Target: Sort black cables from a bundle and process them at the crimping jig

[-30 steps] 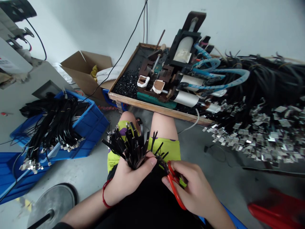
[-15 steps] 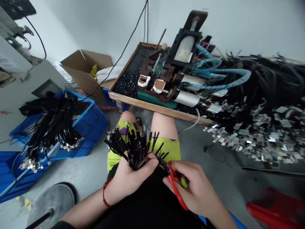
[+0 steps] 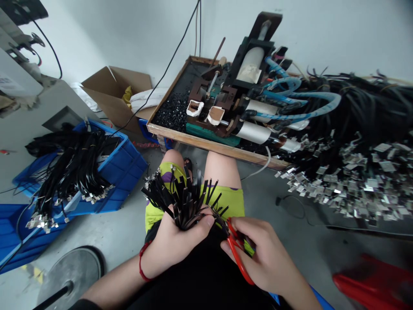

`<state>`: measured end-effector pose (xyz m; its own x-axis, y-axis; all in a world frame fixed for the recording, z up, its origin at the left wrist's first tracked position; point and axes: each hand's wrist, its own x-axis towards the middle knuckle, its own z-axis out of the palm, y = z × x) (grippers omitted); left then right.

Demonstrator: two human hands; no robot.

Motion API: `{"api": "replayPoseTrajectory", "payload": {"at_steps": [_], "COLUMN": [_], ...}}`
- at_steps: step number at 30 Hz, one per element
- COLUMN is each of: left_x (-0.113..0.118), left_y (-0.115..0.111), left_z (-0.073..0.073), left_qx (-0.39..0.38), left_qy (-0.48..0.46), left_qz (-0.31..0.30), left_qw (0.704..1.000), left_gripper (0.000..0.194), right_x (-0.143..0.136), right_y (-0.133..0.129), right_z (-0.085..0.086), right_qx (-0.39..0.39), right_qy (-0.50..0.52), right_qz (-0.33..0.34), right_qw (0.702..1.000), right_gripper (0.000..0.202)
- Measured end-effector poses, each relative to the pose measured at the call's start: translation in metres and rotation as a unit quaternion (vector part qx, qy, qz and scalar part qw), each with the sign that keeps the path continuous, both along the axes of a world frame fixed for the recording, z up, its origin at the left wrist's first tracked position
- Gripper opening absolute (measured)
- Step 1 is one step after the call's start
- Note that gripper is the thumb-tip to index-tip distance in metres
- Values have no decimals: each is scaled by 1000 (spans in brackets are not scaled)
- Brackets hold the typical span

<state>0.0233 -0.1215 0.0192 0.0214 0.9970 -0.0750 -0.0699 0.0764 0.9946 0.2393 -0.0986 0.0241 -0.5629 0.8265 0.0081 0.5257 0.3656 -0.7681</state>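
Over my lap, my left hand is closed round a bundle of black flat cables, whose cut-looking ends fan upward and to the right. A few small metal connectors show at the bundle's left side. My right hand grips red-handled scissors by their loops. The blades point up and left, among the strands at the bundle's right edge. Black strands and my left fingertips partly hide the blades, so I cannot tell whether they touch a cable.
Ahead stands a wood-rimmed bench bearing a pneumatic fixture and black scraps. A large heap of cables with metal connectors overhangs its right side. To the left are a blue crate of cables, a cardboard box and a round stool.
Both hands keep nearly the same place and hold. A few strands by the scissors have shifted slightly, and the whole view has moved only a little.
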Motion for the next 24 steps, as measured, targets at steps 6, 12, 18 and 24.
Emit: {"api": "replayPoseTrajectory", "payload": {"at_steps": [6, 12, 18, 24], "left_x": [1, -1, -3, -3], "left_y": [0, -4, -3, -3], "left_z": [-3, 0, 0, 1], "left_qx": [-2, 9, 24, 20], "left_qy": [-4, -15, 1, 1], "left_qz": [8, 4, -11, -11], "left_qw": [1000, 1000, 1000, 1000], "left_gripper": [14, 10, 13, 12], "right_x": [1, 2, 5, 5], "right_y": [-1, -1, -1, -2], "right_z": [1, 3, 2, 1], "right_qx": [-9, 5, 15, 18], "right_qy": [4, -2, 2, -2], "right_qz": [5, 7, 9, 10], "right_qw": [1000, 1000, 1000, 1000], "right_gripper": [38, 39, 37, 35]}}
